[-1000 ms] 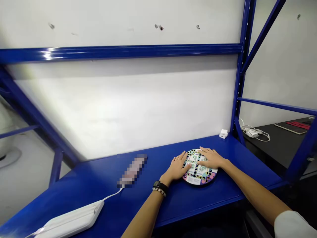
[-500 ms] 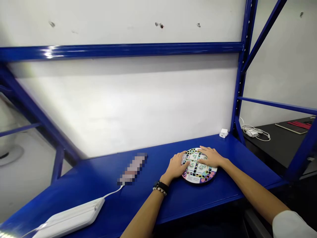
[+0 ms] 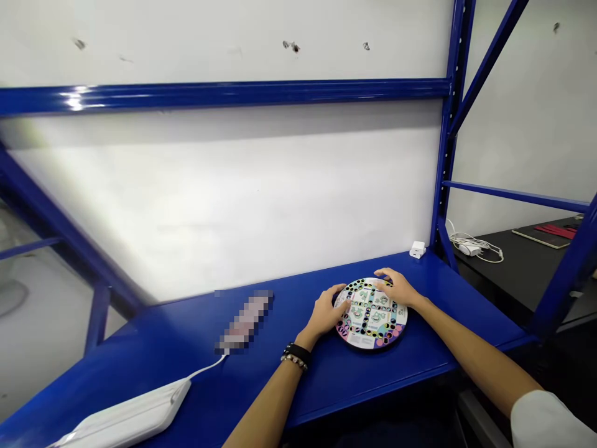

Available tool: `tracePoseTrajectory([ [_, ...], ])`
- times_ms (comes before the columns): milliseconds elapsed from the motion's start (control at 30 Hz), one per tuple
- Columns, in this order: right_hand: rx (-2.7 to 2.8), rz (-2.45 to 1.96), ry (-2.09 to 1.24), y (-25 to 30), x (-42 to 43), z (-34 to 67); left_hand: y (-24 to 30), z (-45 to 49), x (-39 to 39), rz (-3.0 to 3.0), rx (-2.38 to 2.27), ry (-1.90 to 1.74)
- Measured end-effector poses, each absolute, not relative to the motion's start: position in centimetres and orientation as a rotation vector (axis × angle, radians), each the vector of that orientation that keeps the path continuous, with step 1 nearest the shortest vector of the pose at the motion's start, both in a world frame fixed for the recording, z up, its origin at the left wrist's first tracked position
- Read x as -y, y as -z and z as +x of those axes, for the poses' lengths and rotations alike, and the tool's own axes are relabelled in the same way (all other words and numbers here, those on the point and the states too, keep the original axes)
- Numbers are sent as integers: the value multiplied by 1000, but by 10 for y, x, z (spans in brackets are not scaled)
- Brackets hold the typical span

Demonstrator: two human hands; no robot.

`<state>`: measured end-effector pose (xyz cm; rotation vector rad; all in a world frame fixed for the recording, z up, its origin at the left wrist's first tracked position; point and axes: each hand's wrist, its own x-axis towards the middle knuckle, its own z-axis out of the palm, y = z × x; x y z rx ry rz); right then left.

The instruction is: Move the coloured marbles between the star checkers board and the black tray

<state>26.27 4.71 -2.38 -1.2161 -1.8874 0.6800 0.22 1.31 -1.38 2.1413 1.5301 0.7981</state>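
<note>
A round board (image 3: pixel 370 316) printed with coloured dots and pictures lies flat on the blue shelf (image 3: pixel 373 373). My left hand (image 3: pixel 326 311) is at its left rim, fingers curled over the edge; a watch and a bead bracelet sit on that wrist. My right hand (image 3: pixel 396 287) is at the far right rim, with its fingers bent down on the edge. Both hands touch the board from opposite sides and most of its face shows between them.
A flat white device (image 3: pixel 121 420) with a cable lies at the shelf's near left. A pixelated object (image 3: pixel 242 320) sits mid-shelf. A small white plug (image 3: pixel 416 250) stands by the blue upright (image 3: pixel 443 162). A black table (image 3: pixel 527 274) at right carries a white adapter (image 3: pixel 469 249).
Both hands lay flat on top of the board; they have slid outward to its rims, uncovering its face. The view has shifted slightly.
</note>
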Motion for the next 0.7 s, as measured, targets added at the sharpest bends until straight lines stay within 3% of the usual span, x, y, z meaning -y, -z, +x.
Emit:
tracePoseTrajectory([
  [700, 1770, -1218, -648, 26, -51, 265, 14, 4, -13, 2132, -1406, -967],
])
